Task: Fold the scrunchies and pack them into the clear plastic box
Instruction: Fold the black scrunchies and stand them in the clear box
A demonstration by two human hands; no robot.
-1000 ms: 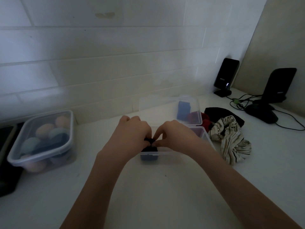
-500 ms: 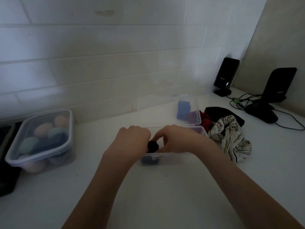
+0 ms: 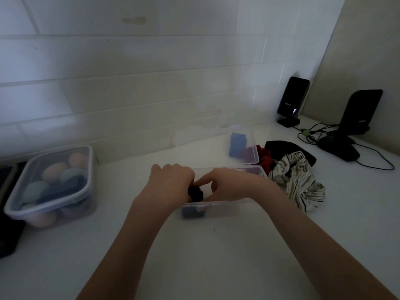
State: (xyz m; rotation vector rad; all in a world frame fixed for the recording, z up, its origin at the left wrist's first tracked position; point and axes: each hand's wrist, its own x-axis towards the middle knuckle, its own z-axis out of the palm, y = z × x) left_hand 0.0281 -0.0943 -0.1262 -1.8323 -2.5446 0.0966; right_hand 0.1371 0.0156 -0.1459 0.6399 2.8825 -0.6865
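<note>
We are pressing a folded dark scrunchie down into the left end of the clear plastic box, which stands in the middle of the countertop with its lid open toward the wall. Our left hand is closed around the scrunchie and our right hand pinches it from the other side, with the fingers curled over the box rim. Another dark piece already lies at the bottom of the left end, seen through the front wall. The main risk, we think, is that the fold springs open when we let go, because the fabric is elastic and nothing beside it holds it yet. The box is light, so a push from one side could slide or tip it. The striped scrunchie, the black scrunchie and the red scrunchie wait just beside the right end of the box, and a careless elbow could sweep them toward the cables at the far right corner
</note>
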